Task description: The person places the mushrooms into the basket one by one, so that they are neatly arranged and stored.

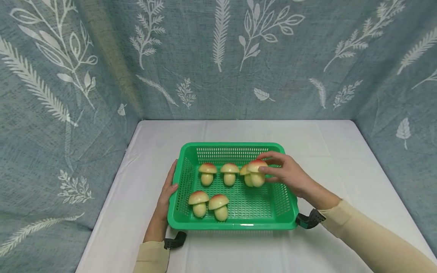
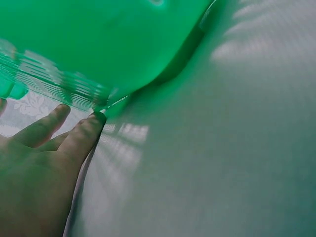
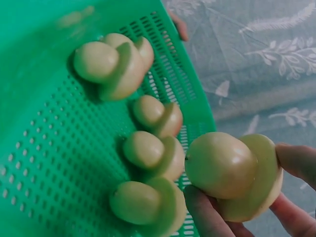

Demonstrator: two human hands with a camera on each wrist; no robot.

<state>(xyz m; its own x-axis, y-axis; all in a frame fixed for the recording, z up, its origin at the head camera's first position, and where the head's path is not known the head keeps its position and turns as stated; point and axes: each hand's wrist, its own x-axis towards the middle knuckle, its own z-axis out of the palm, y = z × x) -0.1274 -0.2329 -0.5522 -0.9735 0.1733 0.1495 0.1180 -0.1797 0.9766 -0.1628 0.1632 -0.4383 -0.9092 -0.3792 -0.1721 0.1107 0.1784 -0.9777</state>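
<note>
My right hand pinches a toy mushroom by its cap, between thumb and fingers. This mushroom has a red-and-cream cap and a pale rounded stem. In the head view it is over the right side of a green plastic basket, partly hiding another mushroom. Two mushrooms stand left of that one in the back row. Nearer the front left, two more mushrooms sit side by side. My left hand rests against the basket's left side, its fingers mostly straight along the outer wall.
The basket stands on a table with a white cloth. White cloth extends around it on all sides. A blue-grey curtain with white leaf prints hangs behind the table and along both sides. Black wrist straps show below both hands.
</note>
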